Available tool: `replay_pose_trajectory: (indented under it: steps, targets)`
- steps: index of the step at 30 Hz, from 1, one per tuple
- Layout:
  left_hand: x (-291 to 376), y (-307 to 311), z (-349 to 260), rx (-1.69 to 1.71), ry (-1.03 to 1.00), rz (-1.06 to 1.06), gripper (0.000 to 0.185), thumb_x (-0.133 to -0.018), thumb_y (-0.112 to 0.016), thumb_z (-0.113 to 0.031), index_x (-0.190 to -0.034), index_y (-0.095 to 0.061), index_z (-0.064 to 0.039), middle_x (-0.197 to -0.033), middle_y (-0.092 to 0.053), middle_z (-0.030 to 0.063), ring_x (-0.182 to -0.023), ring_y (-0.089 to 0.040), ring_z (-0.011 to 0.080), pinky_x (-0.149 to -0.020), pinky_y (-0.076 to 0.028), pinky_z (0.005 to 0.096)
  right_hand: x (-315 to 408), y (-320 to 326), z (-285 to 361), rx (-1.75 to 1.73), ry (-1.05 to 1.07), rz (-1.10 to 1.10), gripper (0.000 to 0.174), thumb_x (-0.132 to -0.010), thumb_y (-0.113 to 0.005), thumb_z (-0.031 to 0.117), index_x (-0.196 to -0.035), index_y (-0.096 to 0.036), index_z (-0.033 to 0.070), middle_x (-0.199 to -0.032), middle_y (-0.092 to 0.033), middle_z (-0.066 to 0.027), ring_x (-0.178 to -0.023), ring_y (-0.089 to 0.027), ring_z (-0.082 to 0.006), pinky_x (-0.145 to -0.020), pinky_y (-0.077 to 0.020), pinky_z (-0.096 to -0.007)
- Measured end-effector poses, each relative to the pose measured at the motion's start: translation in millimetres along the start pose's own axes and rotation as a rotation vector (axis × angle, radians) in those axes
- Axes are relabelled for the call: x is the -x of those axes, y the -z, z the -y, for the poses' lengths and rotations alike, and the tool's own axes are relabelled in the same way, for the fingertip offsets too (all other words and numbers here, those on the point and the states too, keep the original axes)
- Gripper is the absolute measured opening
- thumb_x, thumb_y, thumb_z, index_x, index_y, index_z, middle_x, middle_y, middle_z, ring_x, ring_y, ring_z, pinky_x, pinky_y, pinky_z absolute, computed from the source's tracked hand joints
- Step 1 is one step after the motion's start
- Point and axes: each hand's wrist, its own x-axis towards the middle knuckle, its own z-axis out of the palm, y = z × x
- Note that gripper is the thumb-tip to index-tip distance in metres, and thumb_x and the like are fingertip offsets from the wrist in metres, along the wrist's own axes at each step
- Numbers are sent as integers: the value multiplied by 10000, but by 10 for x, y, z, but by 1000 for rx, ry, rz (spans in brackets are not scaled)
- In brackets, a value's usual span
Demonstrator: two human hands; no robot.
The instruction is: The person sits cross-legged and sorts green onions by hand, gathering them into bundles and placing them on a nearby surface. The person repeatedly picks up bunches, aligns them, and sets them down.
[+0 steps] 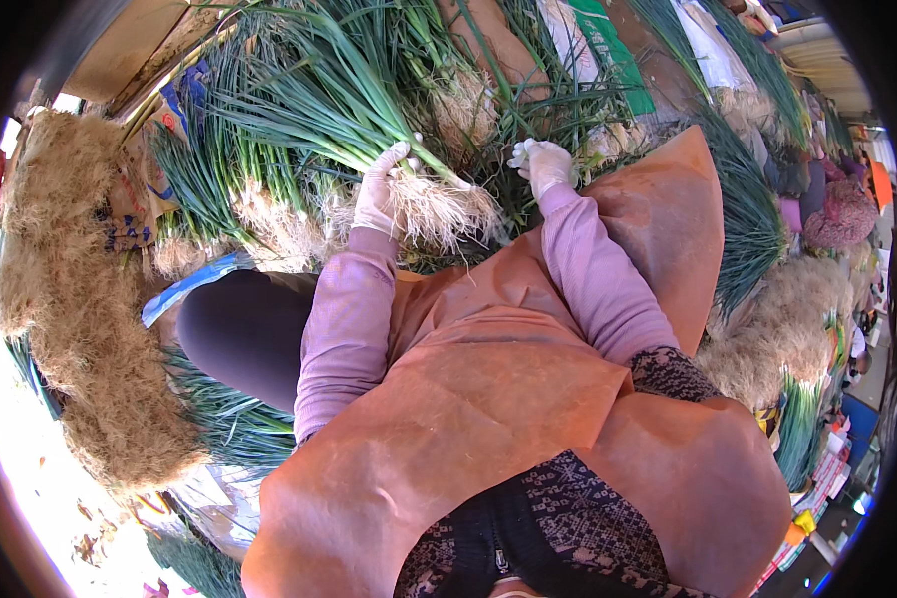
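My left hand [383, 183], in a thin whitish glove, grips a bunch of green onions [355, 149] around its white stalks. Their pale, stringy roots [441, 205] hang toward my lap, and the long green leaves fan out to the upper left. One thicker stalk [448, 176] sticks out at the right of the bunch. Apart from it, my gloved right hand [547, 166] has its fingers curled together, with nothing visible in them. Loose green leaves [519, 198] lie beneath and beside this hand.
More green onions [269, 168] with roots lie heaped ahead of me. Thick rows of rooted bunches stand at the left [82, 299] and right [785, 321]. An orange apron [486, 396] covers my lap. A green-and-white sack [609, 52] lies ahead. A person in patterned clothing [841, 213] is at far right.
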Motion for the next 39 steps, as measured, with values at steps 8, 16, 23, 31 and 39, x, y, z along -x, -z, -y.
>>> replay_pose_trajectory:
  steps: [8,16,23,31,39]
  targets:
    - [28,-45,18,-75,56,-94,172,-845,-703,-51,-1011,-670,-20,-770,-655,80,-617,-636,201,-561,-581,355,999,-165,401,611,617,538,455,-860,-693,366,-1177,-634,45,-1065,-703,-156,-969,-680,-312,-882,-516,-365]
    - [138,-59,37,-107,100,-52,188,-861,-715,-105,-1034,-680,-41,-821,-682,92,-676,-669,241,-630,-604,418,1074,-262,290,315,302,551,229,-917,-691,223,-992,-692,7,-876,-704,-63,-770,-637,-161,-716,-498,-308]
    - [135,18,44,-99,220,47,311,-907,-658,-121,-1193,-642,1,-839,-686,75,-732,-674,193,-701,-610,397,1017,-303,85,-10,102,750,184,-967,-634,157,-983,-686,-19,-867,-675,-31,-769,-606,-90,-715,-510,-246]
    - [175,-36,106,-22,244,10,144,-905,-664,-124,-1023,-663,-41,-813,-662,105,-764,-685,364,-740,-603,543,1044,-352,7,-436,-221,647,204,-989,-574,158,-1027,-651,-27,-926,-694,-106,-797,-682,-195,-752,-574,-325]
    - [-20,190,175,-140,239,63,257,-897,-660,-97,-1127,-649,17,-833,-684,107,-727,-690,238,-688,-614,399,1021,-410,-30,-364,-255,544,160,-976,-596,138,-970,-667,-5,-895,-692,-84,-731,-666,-168,-695,-560,-304]
